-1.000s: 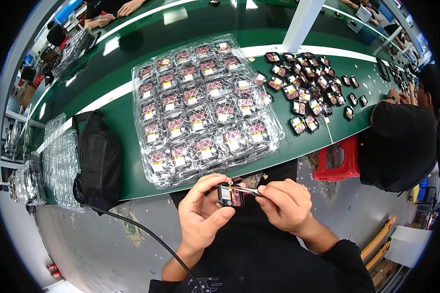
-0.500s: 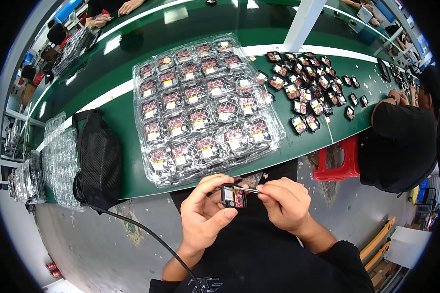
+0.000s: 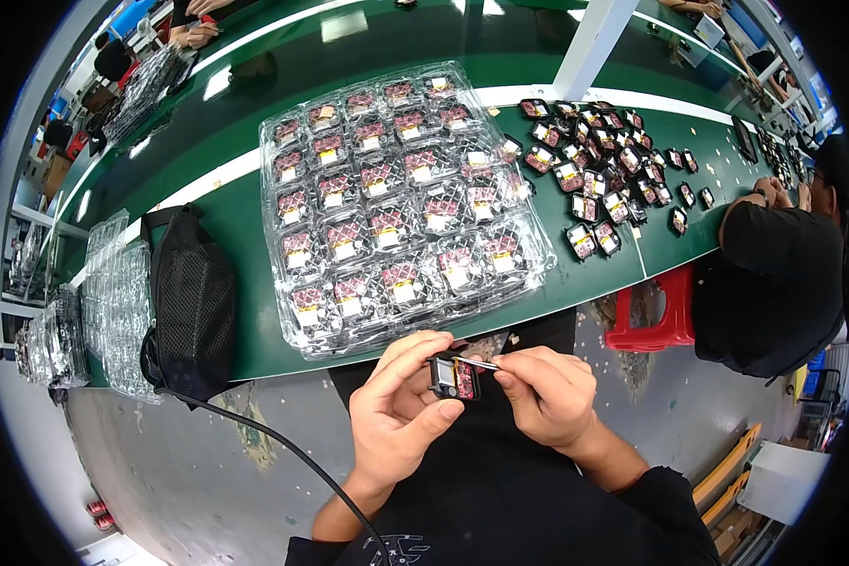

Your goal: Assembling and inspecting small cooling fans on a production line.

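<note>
Tray mid worktop, rows of modules in it. Loose modules heaped just right of tray, post behind heap. Bag just left, stacked trays left of bag. Stool over right by front edge, co-worker right of stool. Closest in, past near edge: held module in left hand, right hand to its right, tweezers between.

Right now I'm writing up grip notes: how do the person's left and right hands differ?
The left hand holds a black-cased module; the right hand pinches a slim metal tool. The left hand is more open, the right hand more tightly curled. Both are bare.
</note>
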Available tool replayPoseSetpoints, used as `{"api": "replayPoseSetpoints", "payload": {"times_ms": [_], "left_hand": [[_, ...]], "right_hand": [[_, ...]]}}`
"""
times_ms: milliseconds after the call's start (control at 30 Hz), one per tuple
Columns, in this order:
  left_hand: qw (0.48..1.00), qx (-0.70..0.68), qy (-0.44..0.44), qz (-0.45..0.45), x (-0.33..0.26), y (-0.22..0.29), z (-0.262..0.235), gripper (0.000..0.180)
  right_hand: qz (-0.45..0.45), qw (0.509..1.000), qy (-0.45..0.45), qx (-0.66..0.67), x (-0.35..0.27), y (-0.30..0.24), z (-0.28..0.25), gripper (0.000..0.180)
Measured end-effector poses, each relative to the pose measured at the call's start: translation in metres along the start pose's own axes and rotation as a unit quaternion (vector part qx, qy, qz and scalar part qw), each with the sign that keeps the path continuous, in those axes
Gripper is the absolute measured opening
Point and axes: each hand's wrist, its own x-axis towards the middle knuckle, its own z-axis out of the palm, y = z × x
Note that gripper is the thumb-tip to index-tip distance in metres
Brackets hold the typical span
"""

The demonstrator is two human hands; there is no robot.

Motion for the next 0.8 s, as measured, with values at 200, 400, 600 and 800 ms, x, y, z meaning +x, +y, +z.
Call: {"api": "replayPoseSetpoints", "payload": {"times_ms": [200,400,600,800], "left_hand": [[0.998,0.057,0.02,0.029,-0.001,-0.001,0.003,0.056],[0.998,0.035,0.035,0.05,-0.008,0.0,-0.004,0.056],[0.915,0.245,0.171,0.272,0.001,0.017,-0.029,0.054],[0.757,0.545,0.27,0.239,0.019,0.021,-0.044,0.033]], "right_hand": [[-0.062,0.994,-0.012,-0.093,0.0,-0.001,0.0,0.015],[-0.092,0.995,-0.03,-0.03,0.015,0.004,-0.005,0.02],[0.07,0.997,0.027,0.031,0.002,0.016,-0.017,0.016],[0.061,0.997,0.034,0.032,-0.001,0.022,-0.01,0.016]]}}
